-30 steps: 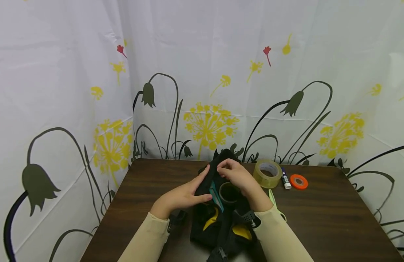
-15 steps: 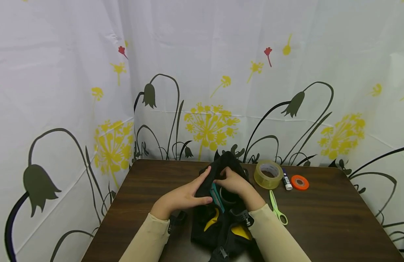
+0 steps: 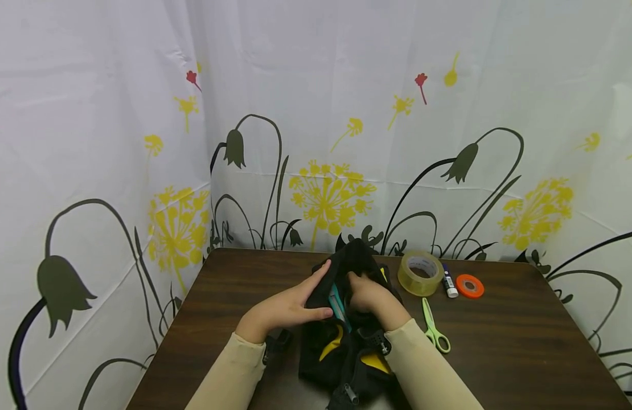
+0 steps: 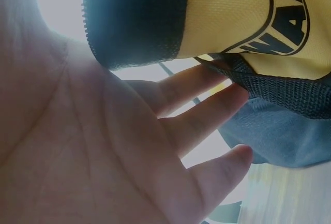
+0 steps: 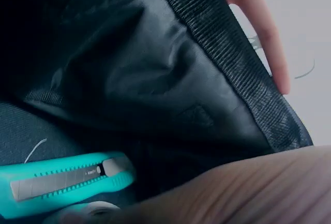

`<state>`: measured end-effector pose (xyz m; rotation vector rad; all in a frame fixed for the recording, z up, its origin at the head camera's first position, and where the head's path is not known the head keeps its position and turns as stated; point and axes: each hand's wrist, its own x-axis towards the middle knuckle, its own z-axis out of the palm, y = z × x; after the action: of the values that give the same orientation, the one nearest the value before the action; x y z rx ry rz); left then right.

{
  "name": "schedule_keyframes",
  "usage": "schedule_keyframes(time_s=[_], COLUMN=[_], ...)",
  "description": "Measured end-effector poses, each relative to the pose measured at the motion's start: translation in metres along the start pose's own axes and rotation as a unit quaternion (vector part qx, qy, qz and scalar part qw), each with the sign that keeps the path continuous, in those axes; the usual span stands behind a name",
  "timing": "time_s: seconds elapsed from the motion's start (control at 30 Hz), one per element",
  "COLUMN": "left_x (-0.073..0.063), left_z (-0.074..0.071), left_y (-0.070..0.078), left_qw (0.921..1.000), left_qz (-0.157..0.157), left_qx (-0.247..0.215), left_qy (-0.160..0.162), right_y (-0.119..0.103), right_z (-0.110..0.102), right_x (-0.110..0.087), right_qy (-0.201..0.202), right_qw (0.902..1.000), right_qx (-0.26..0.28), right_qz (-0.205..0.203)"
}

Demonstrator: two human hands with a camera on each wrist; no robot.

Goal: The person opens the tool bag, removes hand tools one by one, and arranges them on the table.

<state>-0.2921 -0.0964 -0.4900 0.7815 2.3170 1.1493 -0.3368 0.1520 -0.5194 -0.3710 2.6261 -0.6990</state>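
Note:
A black and yellow tool bag (image 3: 321,364) stands on the table, its top gaping. My left hand (image 3: 287,304) rests against the bag's left wall, fingers extended; in the left wrist view those fingers lie straight beside the yellow side and black trim. My right hand (image 3: 372,296) reaches down into the bag, and its fingertips are mostly hidden there. Inside, a teal box cutter (image 5: 67,180) lies along the left wall, left of my right hand. A pale ring-shaped edge (image 5: 101,206) shows beside the cutter, largely covered, perhaps a tape roll.
Right of the bag, a wide roll of clear tape (image 3: 420,273) stands near the table's back edge. Beside it lie a glue stick (image 3: 449,283) and an orange ring-shaped roll (image 3: 470,286). Light green scissors (image 3: 435,327) lie closer. A patterned curtain (image 3: 316,114) hangs behind.
My right hand has moved from the bag's upper rim down into its opening, over the dark roll visible earlier inside. The scissors are now fully uncovered. My left hand stays put.

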Motion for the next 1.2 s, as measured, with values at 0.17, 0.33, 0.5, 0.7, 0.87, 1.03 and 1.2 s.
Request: schedule_keyframes(time_s=[0.17, 0.33, 0.5, 0.7, 0.87, 1.03, 1.2], left_x=[0.0012, 0.0019, 0.0023, 0.0034, 0.0028, 0.004, 0.0046], left_z=[-0.0005, -0.0001, 0.0006, 0.002, 0.0017, 0.0011, 0.0009], left_y=[0.0005, 0.0003, -0.0005, -0.0021, -0.0027, -0.0047, -0.0058], left_qw=[1.0, 1.0, 0.9999, 1.0, 1.0, 0.9999, 0.9999], left_qz=[0.002, 0.003, 0.003, 0.005, 0.002, 0.003, 0.003], left_qx=[0.004, 0.009, 0.013, 0.007, 0.007, 0.007, 0.008], left_qy=[-0.001, 0.001, -0.002, -0.003, -0.005, -0.007, -0.006], right_y=[0.0021, 0.0021, -0.0001, -0.0011, -0.0009, -0.0011, 0.0032], right_z=[-0.0025, -0.0041, -0.0007, 0.0032, 0.0052, 0.0046, 0.0036], right_x=[-0.0001, -0.0015, -0.0027, -0.004, -0.0023, -0.0012, 0.0003], right_qy=[-0.035, -0.051, -0.056, -0.052, -0.054, -0.038, -0.024], right_qw=[0.999, 0.9968, 0.9936, 0.9939, 0.9942, 0.9951, 0.9976], right_qx=[-0.018, -0.049, -0.086, -0.079, -0.076, -0.08, -0.051], right_qz=[0.018, 0.037, 0.046, 0.057, 0.055, 0.044, 0.04])
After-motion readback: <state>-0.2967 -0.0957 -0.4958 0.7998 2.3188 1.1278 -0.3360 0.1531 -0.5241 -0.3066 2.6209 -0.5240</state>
